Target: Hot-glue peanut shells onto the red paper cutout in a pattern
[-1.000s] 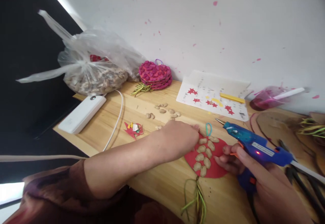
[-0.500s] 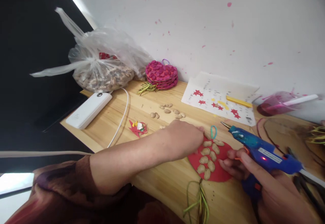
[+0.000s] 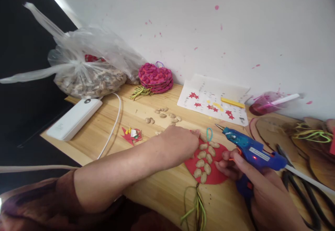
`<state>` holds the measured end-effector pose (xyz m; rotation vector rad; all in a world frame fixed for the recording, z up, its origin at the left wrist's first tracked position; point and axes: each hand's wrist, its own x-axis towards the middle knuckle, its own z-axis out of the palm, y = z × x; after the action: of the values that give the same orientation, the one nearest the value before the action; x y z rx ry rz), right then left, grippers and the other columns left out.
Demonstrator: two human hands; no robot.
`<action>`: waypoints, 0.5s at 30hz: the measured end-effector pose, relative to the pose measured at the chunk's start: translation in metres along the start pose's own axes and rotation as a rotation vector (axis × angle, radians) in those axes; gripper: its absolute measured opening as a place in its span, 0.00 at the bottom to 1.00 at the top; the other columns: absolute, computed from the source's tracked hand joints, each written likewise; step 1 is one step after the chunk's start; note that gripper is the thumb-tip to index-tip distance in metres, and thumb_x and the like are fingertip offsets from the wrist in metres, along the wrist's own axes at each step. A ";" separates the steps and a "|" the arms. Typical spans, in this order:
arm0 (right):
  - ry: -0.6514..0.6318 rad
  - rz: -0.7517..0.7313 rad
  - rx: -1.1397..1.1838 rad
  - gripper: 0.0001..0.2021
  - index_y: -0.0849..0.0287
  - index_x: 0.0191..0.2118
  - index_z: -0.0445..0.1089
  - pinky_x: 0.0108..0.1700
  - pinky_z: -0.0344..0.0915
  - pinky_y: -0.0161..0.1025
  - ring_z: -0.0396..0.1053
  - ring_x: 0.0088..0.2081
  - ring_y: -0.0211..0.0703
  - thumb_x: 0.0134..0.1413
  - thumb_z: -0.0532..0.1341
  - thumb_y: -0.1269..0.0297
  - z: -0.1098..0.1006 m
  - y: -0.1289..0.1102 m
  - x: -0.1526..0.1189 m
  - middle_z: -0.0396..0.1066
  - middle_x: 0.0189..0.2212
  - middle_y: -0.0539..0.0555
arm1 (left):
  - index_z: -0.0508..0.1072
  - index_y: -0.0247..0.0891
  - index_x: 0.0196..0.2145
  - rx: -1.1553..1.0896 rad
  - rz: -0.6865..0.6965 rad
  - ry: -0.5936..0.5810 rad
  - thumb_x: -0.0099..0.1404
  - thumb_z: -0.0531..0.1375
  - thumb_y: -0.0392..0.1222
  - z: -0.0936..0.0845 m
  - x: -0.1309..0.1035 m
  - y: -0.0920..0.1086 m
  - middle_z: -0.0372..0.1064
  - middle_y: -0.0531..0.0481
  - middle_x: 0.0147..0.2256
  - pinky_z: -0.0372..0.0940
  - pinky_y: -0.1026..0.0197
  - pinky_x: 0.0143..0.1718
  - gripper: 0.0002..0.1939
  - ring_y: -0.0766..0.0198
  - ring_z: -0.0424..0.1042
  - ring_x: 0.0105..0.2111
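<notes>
– Seeing what the left hand [image 3: 178, 145] holds?
– Cannot tell; its back hides most fingers, at the peanut-covered red disc [image 3: 217, 175] just right of it.
– The right hand [image 3: 264, 187]?
– Gripping the glue gun [image 3: 259, 154], whose white stick leaves the frame.
– Anything changed?
– Hands hardly; the view swung, baring more scissors [image 3: 295, 189] beyond the right hand.

Oval tan peanuts [image 3: 207, 168] lay on the flat red disc [image 3: 218, 176], left of the blue plastic glue gun [image 3: 251, 150]. Behind the disc lay the rectangular white paper sheet [image 3: 204, 96]; left of that stood the round magenta stack [image 3: 155, 80], then the knotted clear plastic bag [image 3: 91, 80], with the oblong white plastic box [image 3: 74, 119] before it.
</notes>
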<state>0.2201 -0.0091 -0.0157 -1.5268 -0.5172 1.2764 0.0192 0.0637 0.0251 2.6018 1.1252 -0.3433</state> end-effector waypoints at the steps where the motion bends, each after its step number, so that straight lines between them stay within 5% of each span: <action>1: 0.005 0.001 0.000 0.20 0.59 0.32 0.77 0.36 0.81 0.38 0.79 0.28 0.46 0.31 0.80 0.58 0.000 0.000 0.000 0.80 0.29 0.53 | 0.70 0.29 0.56 0.003 0.007 0.009 0.71 0.52 0.32 0.001 0.000 0.000 0.78 0.41 0.32 0.63 0.59 0.28 0.18 0.50 0.80 0.34; 15: 0.089 0.034 -0.078 0.19 0.54 0.30 0.78 0.31 0.81 0.39 0.80 0.26 0.55 0.26 0.78 0.56 0.000 -0.001 0.002 0.81 0.28 0.56 | 0.71 0.28 0.55 -0.078 0.023 -0.025 0.72 0.55 0.37 -0.004 0.003 -0.002 0.79 0.36 0.37 0.65 0.58 0.30 0.17 0.50 0.79 0.37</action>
<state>0.2208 -0.0071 -0.0154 -1.6562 -0.4900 1.2203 0.0204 0.0685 0.0272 2.5333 1.0778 -0.3201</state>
